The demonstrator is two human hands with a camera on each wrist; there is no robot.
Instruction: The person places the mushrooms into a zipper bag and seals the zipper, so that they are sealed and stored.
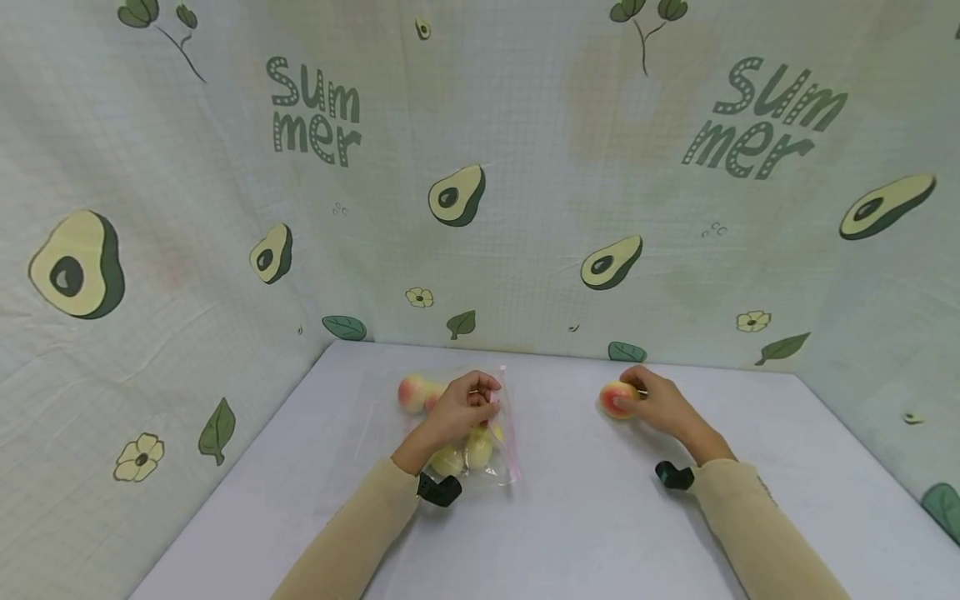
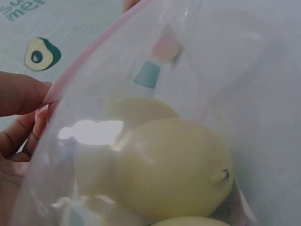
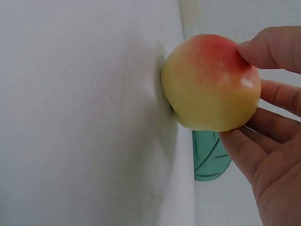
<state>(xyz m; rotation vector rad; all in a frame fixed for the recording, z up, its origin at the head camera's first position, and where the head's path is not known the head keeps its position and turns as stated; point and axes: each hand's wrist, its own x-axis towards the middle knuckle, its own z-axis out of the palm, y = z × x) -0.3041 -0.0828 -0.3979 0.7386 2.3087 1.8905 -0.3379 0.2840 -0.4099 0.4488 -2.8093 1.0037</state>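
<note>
Right hand (image 3: 277, 157) grips a fruit (image 3: 211, 84) — yellow (blushed red).

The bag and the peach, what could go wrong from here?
The left hand pinches the bag by its pink edge, so it might slip free. The round peach in the right hand could roll across the table if released. The fruits inside could shift and drag the bag.

White table (image 1: 585, 517), faint lavender cast. On it: 1 clear plastic zip bag (image 1: 512, 454), pink closure edge, left of centre; 1 red-and-yellow peach (image 1: 615, 402), well to its right, apparently touching the surface.
</note>
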